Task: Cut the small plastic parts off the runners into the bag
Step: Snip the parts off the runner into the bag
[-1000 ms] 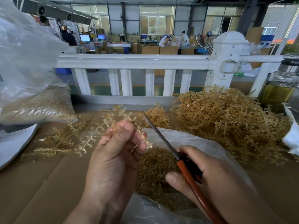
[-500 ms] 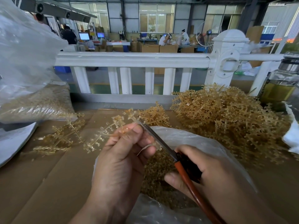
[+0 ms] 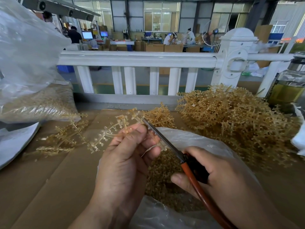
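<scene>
Left hand: the left hand [image 3: 125, 162] pinches a pale, see-through runner [image 3: 112, 129] between the thumb and curled fingers. The runner is held over the open mouth of the bag [image 3: 198, 141].

Right hand: the right hand [image 3: 219, 176] is curled round the orange handles of the scissors [image 3: 165, 141]. The blades slant up and to the left, close against the left fingertips. They read as one thin line, so any gap between them cannot be made out.

What changed: over the last second the left hand has moved a little to the right, toward the blades. The runner's upper twig now meets the scissor tip. The scissors have hardly moved.

What it means: a fresh twig seems to be lined up for the next snip. Many small knobs remain on the runner, so this piece looks far from finished.

Cut parts: a mound of cut parts [image 3: 161, 176] lies inside the bag, directly below both hands.

Waiting stock: a big tangled heap of runners [image 3: 239, 121] sits to the right on the cardboard [image 3: 49, 187].
</scene>
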